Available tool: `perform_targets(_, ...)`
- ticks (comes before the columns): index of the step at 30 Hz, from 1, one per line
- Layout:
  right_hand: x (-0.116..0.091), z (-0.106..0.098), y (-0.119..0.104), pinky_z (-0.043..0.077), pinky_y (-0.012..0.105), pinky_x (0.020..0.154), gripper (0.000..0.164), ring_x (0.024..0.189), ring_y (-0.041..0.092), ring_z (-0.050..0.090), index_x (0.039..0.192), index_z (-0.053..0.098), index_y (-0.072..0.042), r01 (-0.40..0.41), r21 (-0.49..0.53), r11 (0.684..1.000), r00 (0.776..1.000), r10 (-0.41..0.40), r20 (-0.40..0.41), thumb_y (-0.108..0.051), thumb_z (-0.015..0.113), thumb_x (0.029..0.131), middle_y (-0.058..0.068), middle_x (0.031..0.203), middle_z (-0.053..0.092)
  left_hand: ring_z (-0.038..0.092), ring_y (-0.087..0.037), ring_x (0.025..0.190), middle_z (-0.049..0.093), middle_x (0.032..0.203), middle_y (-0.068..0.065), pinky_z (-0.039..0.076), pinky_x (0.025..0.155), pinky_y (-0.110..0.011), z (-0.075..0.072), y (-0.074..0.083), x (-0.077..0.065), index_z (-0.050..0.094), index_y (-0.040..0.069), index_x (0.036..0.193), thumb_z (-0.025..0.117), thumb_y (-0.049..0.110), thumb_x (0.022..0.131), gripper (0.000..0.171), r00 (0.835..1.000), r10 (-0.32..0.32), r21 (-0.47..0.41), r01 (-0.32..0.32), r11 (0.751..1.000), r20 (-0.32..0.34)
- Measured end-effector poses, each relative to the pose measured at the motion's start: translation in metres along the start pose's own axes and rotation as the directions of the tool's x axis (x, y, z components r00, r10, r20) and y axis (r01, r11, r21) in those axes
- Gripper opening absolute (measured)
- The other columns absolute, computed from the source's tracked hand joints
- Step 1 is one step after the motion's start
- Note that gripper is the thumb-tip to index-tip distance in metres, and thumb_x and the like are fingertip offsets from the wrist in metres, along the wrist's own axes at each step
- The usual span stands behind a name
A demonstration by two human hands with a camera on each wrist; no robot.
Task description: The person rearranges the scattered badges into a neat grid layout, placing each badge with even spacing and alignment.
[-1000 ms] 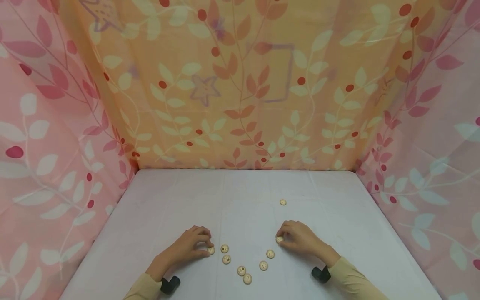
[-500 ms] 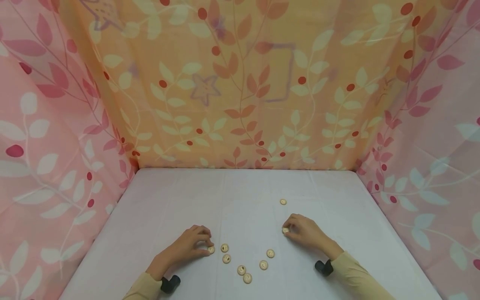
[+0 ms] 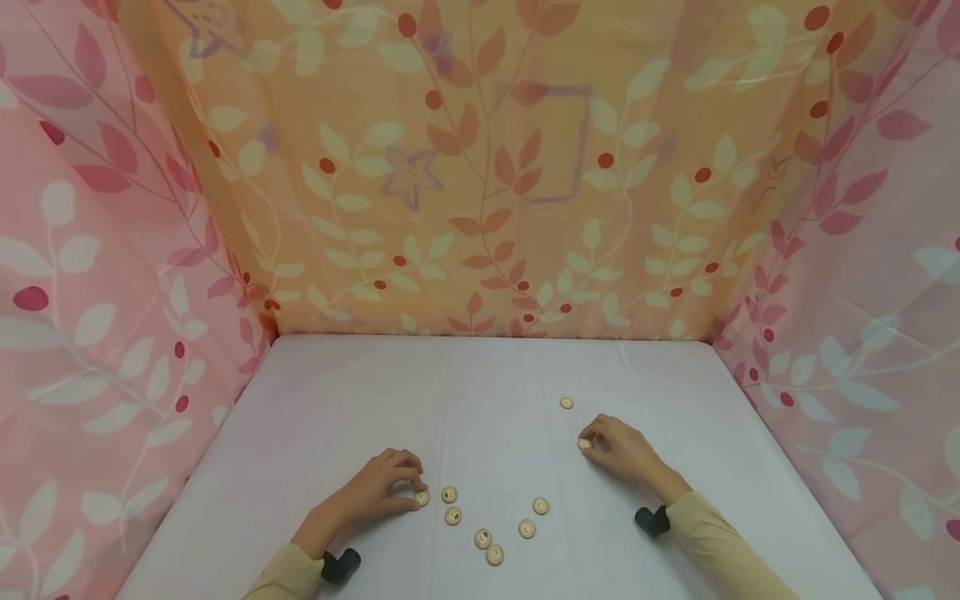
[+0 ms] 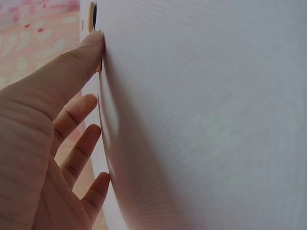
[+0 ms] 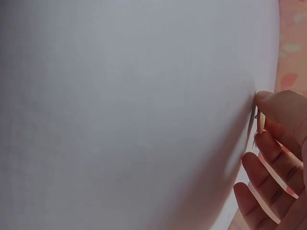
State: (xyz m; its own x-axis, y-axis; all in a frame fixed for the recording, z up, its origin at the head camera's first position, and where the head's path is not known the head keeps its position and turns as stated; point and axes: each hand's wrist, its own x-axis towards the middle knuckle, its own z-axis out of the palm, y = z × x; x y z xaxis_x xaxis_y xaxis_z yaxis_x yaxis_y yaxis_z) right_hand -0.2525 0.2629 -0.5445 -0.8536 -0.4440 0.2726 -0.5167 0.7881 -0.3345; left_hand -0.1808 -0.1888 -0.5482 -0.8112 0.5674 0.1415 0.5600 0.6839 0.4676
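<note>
Head view: the left hand (image 3: 378, 488) pinches a tan disc (image 3: 423, 498), the right hand (image 3: 621, 448) another disc (image 3: 584, 444) near the lone disc (image 3: 566, 403) beyond it, loose discs (image 3: 452, 516) lie between the hands, and a light grip low over the surface (image 3: 337, 408) should keep both steady.

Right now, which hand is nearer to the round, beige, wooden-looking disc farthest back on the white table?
Right. The right hand is in front of the disc and to its right; the left hand is well to its left and farther in front.
</note>
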Motion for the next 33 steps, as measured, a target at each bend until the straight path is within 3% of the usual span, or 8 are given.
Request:
perform_targets(9, 0.008, -0.003, 0.012, 0.047, 0.028, 0.066, 0.016, 0.076, 0.008, 0.055, 0.087, 0.068, -0.017, 0.001, -0.002, 1.000, 0.999, -0.001, -0.033, -0.020, 0.077, 0.074, -0.010, 0.082, 0.058, 0.046, -0.011, 0.106, 0.054, 0.112, 0.013, 0.039, 0.090, -0.045, 0.001, -0.001, -0.001, 0.065, 0.035, 0.092, 0.067, 0.043, 0.080, 0.015, 1.000, 0.019, 0.010, -0.019, 1.000, -0.014)
perform_targets(23, 0.021, -0.004, 0.029, 0.045, 0.030, 0.066, 0.017, 0.075, 0.009, 0.053, 0.090, 0.068, -0.015, -0.108, -0.005, 0.994, 0.994, 0.108, 0.002, -0.022, 0.075, 0.076, -0.007, 0.082, 0.055, 0.045, -0.010, 0.107, 0.052, 0.114, 0.015, 0.038, 0.091, -0.044, 0.000, -0.002, 0.000, 0.064, 0.038, 0.092, 0.067, 0.045, 0.079, 0.015, 1.000, -0.013, 0.007, 0.013, 1.000, 0.023)
perform_targets(33, 0.031, -0.005, 0.037, 0.040, 0.027, 0.060, 0.019, 0.069, 0.009, 0.048, 0.093, 0.068, -0.011, -0.148, 0.013, 0.989, 0.989, 0.148, 0.011, -0.021, 0.074, 0.078, -0.003, 0.080, 0.053, 0.046, -0.012, 0.107, 0.052, 0.114, 0.014, 0.039, 0.090, -0.046, 0.002, -0.006, 0.000, 0.065, 0.037, 0.094, 0.067, 0.045, 0.079, 0.017, 1.000, 0.018, 0.014, -0.018, 1.000, -0.006)
